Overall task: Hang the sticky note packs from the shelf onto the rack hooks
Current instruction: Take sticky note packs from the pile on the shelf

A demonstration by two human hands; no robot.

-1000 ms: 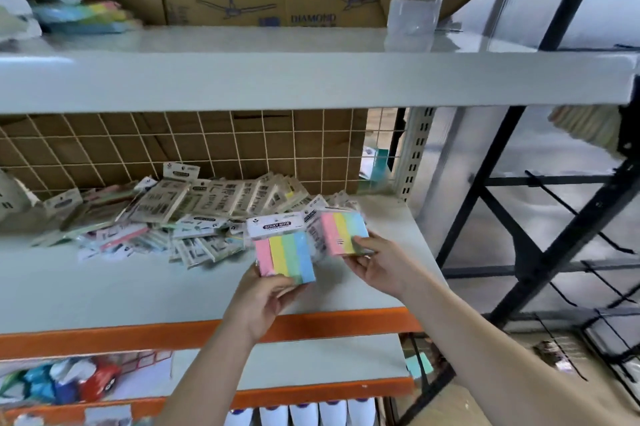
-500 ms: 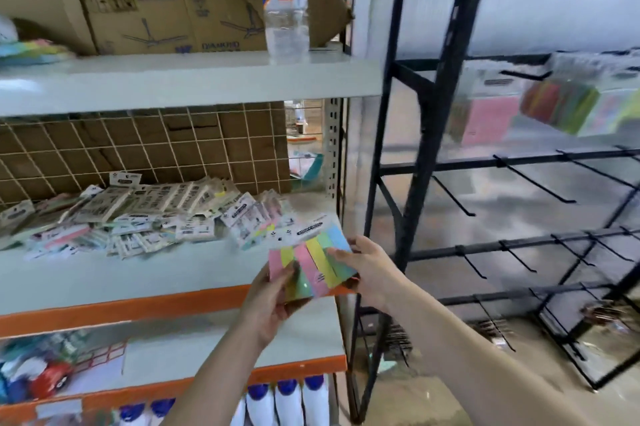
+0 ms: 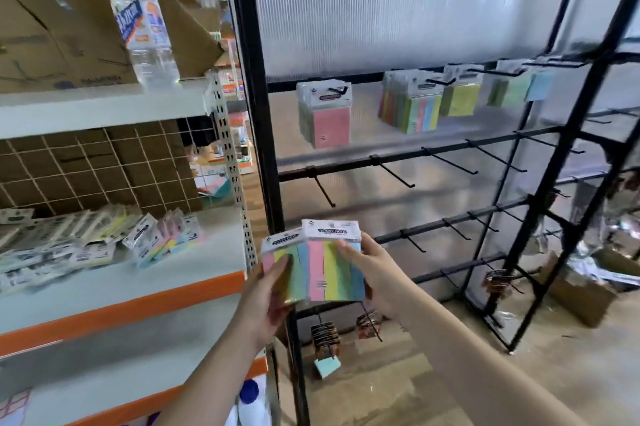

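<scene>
View's swung right off the shelf (image 3: 114, 287) since a sec ago, and the two packs have come away from it, now held up in front of the black rack (image 3: 256, 106). Left hand (image 3: 268, 290) grips one pack (image 3: 285, 264) from below, thumb curled over its front. Right hand (image 3: 372, 269) pinches the other pack (image 3: 334, 262) at its right edge, fingers on the face, thumb hidden behind. The two packs overlap side by side, white header cards up, just beside the rack's left post. Behind the left arm, more packs lie in a loose pile (image 3: 86, 238) on the shelf. Further back, bare hooks (image 3: 394, 174) stick out from the rack's mid bars. On the top bar, hung packs (image 3: 327, 113) w/ pink fronts, then striped & green ones to the right. Water bottle (image 3: 145, 27) and cardboard box (image 3: 41, 41) up on the top shelf.
</scene>
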